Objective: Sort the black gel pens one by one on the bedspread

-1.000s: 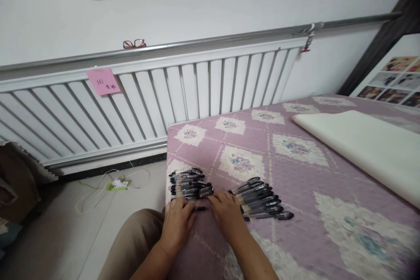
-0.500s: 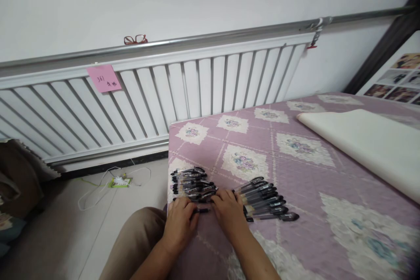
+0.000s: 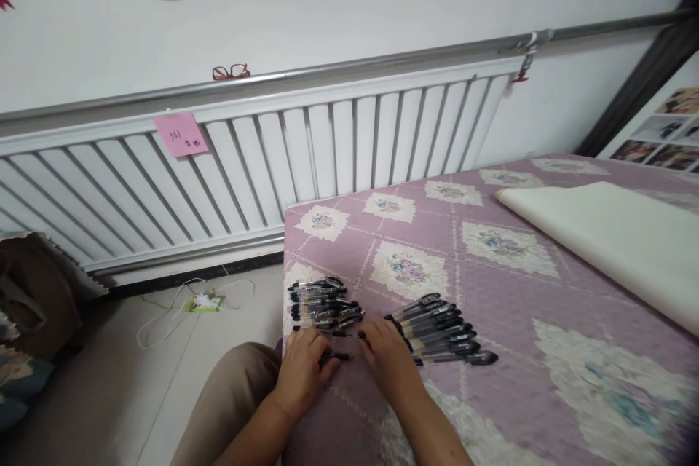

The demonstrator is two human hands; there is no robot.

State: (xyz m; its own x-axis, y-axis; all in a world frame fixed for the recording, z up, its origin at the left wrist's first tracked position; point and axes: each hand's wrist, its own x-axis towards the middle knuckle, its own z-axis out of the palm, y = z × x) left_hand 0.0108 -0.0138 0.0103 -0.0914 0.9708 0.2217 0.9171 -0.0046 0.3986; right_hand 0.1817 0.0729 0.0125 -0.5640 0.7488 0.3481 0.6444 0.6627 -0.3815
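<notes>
In the head view, one pink note [image 3: 180, 135], upper left, reads "361"; the characters below are unclear. Two groups of pens [image 3: 322, 303] lie lower centre, too crowded to count. Your left hand [image 3: 303, 365] curls round a dark pen [image 3: 342, 357]; your right hand [image 3: 389, 358], half-bent, is by the right-hand group [image 3: 443, 328], its grip impossible to tell.

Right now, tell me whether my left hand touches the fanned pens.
Apart: the head view shows purple cloth and the right hand between the left hand and the fanned pens.
</notes>
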